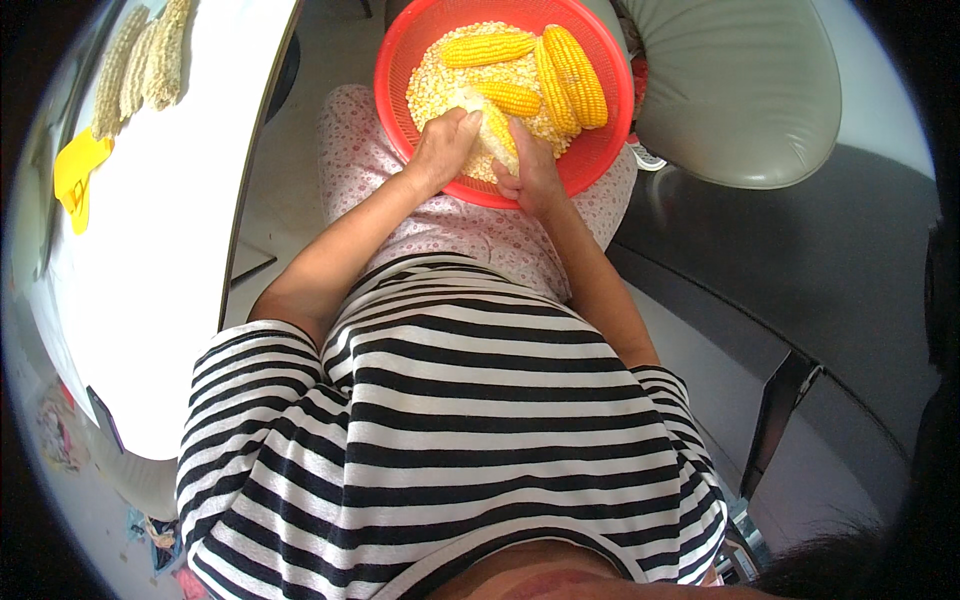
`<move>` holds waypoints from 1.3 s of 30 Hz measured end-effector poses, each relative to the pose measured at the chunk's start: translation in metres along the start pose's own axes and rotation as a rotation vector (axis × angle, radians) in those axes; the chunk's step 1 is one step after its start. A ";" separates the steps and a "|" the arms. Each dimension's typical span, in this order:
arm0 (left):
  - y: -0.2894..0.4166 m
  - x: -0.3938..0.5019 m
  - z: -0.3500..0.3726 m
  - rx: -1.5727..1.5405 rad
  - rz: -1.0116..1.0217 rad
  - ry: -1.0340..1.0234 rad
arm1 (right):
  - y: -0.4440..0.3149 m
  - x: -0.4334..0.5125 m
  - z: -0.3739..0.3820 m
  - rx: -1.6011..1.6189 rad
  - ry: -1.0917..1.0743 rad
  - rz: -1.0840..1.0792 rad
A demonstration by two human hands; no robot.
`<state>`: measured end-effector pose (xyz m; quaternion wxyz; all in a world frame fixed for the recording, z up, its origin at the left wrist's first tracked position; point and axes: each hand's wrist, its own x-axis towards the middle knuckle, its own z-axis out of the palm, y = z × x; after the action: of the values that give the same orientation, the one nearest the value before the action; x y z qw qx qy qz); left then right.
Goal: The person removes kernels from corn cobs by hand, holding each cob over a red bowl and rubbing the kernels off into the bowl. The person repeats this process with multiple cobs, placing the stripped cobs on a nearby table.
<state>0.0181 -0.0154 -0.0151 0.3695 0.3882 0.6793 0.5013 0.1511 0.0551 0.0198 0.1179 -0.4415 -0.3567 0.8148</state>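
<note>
A red plastic basket (390,82) rests on my lap, with loose corn kernels (431,86) spread inside. Over it, my left hand (444,150) grips one end of a partly shelled corn cob (496,135), its thumb against the pale bare part. The other end is held by my right hand (534,166), whose thumb lies along the remaining yellow kernels. Several full yellow cobs lie on the loose kernels: one near the far side (487,49), one just beyond my hands (510,97), and an upright-lying pair at the right (576,75).
On the white table (180,225) at the left lie several stripped corn cobs (142,60) and a yellow plastic tool (79,172). A grey-green padded seat (742,82) stands at the right, near a dark tabletop (810,247).
</note>
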 end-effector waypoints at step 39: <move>0.014 0.010 -0.006 -0.596 -0.331 -0.161 | -0.002 0.007 -0.003 0.113 -0.122 0.059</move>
<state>0.0105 -0.0061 -0.0009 0.5955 0.1859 0.5254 0.5786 0.1490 0.0608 0.0156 0.0965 -0.3939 -0.3035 0.8622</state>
